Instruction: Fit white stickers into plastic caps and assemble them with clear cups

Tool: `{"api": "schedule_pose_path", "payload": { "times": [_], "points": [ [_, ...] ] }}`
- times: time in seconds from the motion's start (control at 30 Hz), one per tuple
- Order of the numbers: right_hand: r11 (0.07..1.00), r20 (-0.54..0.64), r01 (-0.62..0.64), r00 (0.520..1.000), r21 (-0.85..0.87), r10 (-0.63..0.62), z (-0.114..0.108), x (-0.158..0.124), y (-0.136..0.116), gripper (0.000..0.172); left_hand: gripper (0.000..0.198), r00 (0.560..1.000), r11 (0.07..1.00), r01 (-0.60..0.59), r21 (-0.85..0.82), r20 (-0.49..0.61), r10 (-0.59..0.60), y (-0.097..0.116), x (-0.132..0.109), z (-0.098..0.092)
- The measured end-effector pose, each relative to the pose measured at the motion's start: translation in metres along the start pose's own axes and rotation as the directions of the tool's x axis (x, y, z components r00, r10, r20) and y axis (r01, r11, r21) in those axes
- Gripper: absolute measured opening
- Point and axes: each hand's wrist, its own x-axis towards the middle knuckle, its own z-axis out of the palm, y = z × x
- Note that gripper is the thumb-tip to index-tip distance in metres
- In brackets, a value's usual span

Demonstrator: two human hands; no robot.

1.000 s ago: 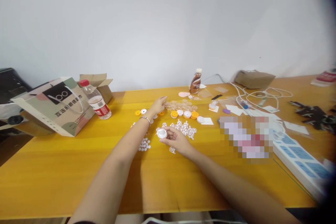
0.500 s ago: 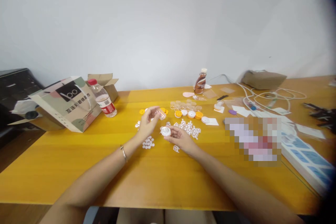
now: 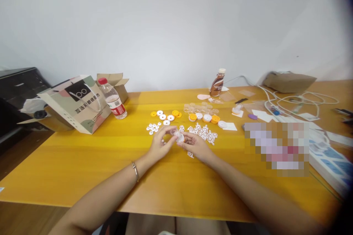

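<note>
My left hand (image 3: 160,143) and my right hand (image 3: 196,146) meet over the middle of the yellow table (image 3: 82,161). Together they pinch a small round white and clear plastic part (image 3: 178,135) between their fingertips. Behind the hands lie white lattice pieces (image 3: 203,133), small white discs (image 3: 152,127), orange and white round caps (image 3: 204,118) and clear rings (image 3: 198,108). A bracelet sits on my left wrist.
A paper gift bag (image 3: 77,102), a water bottle (image 3: 113,99) and a cardboard box (image 3: 117,82) stand at the left. A brown drink bottle (image 3: 217,83) is at the back. White cables (image 3: 292,102), a brown package (image 3: 288,80) and a power strip (image 3: 328,161) fill the right.
My left hand came back from the clear rings with a clear piece and joined my right hand, which kept the white part. The view shifted slightly left.
</note>
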Motion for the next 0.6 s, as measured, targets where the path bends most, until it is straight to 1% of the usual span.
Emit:
{"api": "schedule_pose_path", "payload": {
  "times": [0.07, 0.17, 0.3, 0.4, 0.5, 0.6],
  "points": [
    [1.0, 0.018, 0.022, 1.0, 0.001, -0.022, 0.001, -0.001, -0.001, 0.036, 0.027, 1.0, 1.0, -0.005, 0.014, 0.014, 0.005, 0.002, -0.002, 0.002],
    [0.999, 0.022, 0.04, 0.999, -0.012, -0.039, 0.002, -0.003, -0.004, 0.034, 0.027, 1.0, 1.0, 0.02, 0.004, 0.007, -0.02, 0.002, -0.004, 0.003],
    [0.996, 0.038, 0.051, 0.998, -0.075, -0.049, 0.004, -0.008, -0.007, 0.027, 0.027, 0.998, 0.998, 0.065, -0.023, 0.005, -0.065, 0.001, -0.005, 0.003],
    [0.992, 0.066, 0.055, 0.997, -0.113, -0.048, 0.004, -0.009, -0.008, 0.024, 0.025, 0.992, 0.989, 0.123, -0.081, -0.009, -0.124, 0.0, -0.004, 0.003],
    [0.995, 0.099, 0.019, 0.995, -0.094, -0.01, 0.003, -0.01, -0.009, 0.021, 0.025, 0.981, 0.964, 0.195, -0.182, 0.038, -0.191, 0.001, -0.003, 0.001],
    [0.999, 0.137, -0.037, 0.99, -0.022, 0.04, 0.004, -0.011, -0.009, 0.021, 0.028, 0.966, 0.92, 0.253, -0.3, 0.128, -0.224, 0.002, -0.001, -0.003]
  ]
}}
